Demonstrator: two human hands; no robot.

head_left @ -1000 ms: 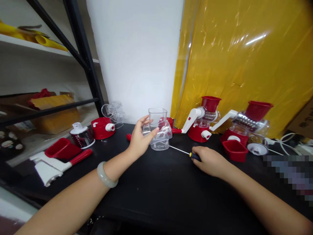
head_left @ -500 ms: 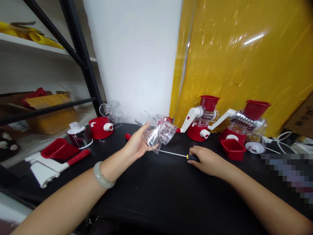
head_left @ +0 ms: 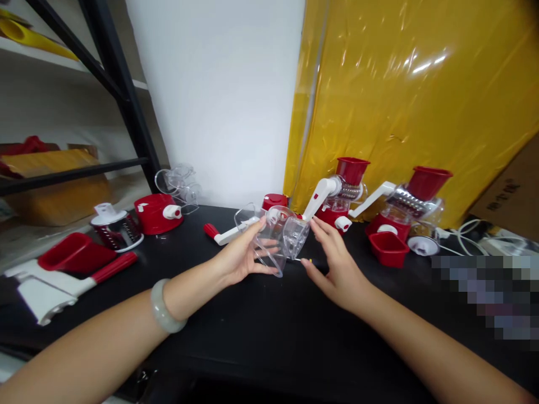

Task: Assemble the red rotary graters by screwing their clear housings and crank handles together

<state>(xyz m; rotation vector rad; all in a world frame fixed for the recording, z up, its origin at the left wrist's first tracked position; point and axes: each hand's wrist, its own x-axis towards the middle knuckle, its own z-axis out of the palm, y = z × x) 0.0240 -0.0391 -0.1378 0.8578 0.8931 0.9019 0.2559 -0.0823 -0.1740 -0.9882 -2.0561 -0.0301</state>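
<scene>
My left hand (head_left: 242, 255) holds a clear plastic housing (head_left: 273, 238) above the black table, its thumb on top and fingers beneath. Just right of the housing is my right hand (head_left: 337, 266), fingers and thumb apart and nothing gripped between them; its fingertips are close to the clear part. Behind the thumb tip lies a screwdriver (head_left: 310, 260), mostly hidden. A white crank with a red grip (head_left: 211, 231) lies behind my left hand, and a red base (head_left: 274, 201) stands behind the housing.
Two red-and-white drum graters (head_left: 347, 191) (head_left: 415, 202) stand at the back right, with a red hopper (head_left: 389, 249) before them. On the left are a red base (head_left: 158, 214), a metal drum (head_left: 118, 229) and a white frame (head_left: 54, 289). A black rack (head_left: 135, 129) rises behind.
My right hand has let go of the screwdriver, opened and moved up beside the clear housing. The housing has turned in my left hand. The view has shifted slightly, moving the surroundings leftward.
</scene>
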